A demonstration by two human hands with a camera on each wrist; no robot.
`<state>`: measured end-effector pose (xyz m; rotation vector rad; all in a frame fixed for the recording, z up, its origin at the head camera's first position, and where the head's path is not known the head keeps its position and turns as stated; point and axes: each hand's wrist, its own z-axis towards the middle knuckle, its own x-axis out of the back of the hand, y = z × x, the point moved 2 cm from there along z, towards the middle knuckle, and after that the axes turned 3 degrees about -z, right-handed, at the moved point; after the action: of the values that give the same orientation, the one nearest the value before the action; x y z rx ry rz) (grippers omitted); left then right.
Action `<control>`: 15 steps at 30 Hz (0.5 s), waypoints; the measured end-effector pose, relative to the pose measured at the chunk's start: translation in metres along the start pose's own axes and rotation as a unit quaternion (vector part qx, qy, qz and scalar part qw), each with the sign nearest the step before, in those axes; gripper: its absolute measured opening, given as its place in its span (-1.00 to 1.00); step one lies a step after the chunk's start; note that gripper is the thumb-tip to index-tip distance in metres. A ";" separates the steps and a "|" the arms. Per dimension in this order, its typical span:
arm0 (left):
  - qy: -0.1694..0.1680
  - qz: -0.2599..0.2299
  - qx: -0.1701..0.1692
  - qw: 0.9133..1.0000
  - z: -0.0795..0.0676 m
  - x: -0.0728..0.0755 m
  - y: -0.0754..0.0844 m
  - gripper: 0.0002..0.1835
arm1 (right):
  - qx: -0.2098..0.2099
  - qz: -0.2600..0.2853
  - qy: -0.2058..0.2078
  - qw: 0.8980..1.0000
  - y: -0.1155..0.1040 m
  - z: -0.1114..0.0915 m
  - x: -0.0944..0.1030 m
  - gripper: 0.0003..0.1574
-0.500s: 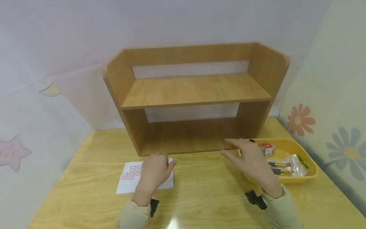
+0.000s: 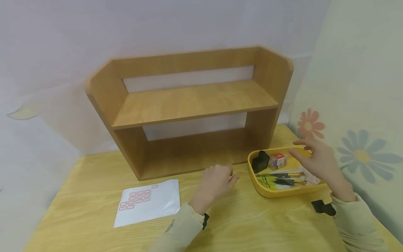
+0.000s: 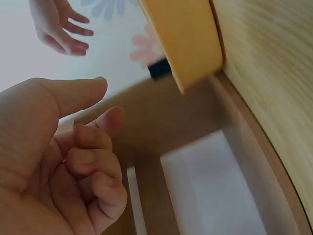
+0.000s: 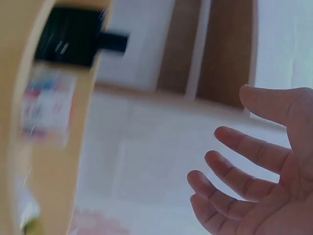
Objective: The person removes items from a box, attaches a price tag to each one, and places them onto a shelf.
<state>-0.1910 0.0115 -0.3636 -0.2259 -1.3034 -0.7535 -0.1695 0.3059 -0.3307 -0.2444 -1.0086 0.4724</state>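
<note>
My right hand (image 2: 322, 162) hovers over the right end of a yellow tray (image 2: 267, 193), fingers spread and nothing in them. In the tray lie a black object (image 2: 260, 162), a small red-and-white packet (image 2: 278, 161) and a clear pack of paintbrushes (image 2: 284, 179). Left of the tray, my left hand (image 2: 214, 185) is above the table, its fingers loosely curled in the left wrist view and holding nothing. A white sheet with red printed labels (image 2: 157, 204) lies to its left.
A two-tier wooden shelf (image 2: 195, 101) stands at the back of the wooden table (image 2: 239, 224). The tray sits close to its front right corner. Pale walls border the table behind and at the right, the right one painted with flowers (image 2: 365, 157).
Both hands have moved right: the left away from the sheet towards the tray, the right from the tray's left side to its right end. The head view has also turned right.
</note>
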 end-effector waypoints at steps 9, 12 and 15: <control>-0.074 -0.073 -0.012 0.995 0.044 -0.025 0.037 -0.75 | -0.088 -0.028 -0.049 0.994 0.060 -0.022 0.008 -0.43; -0.103 -0.082 0.001 0.991 0.056 -0.032 0.049 -0.71 | -0.099 -0.038 -0.079 0.991 0.076 -0.033 0.007 -0.41; -0.148 -0.065 0.023 0.987 0.063 -0.038 0.062 -0.71 | -0.116 -0.052 -0.137 0.982 0.092 -0.043 0.007 -0.34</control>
<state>-0.2050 0.1074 -0.3652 -0.2240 -1.6276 -0.8206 -0.1539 0.3902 -0.3851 -0.3391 -1.3423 0.2964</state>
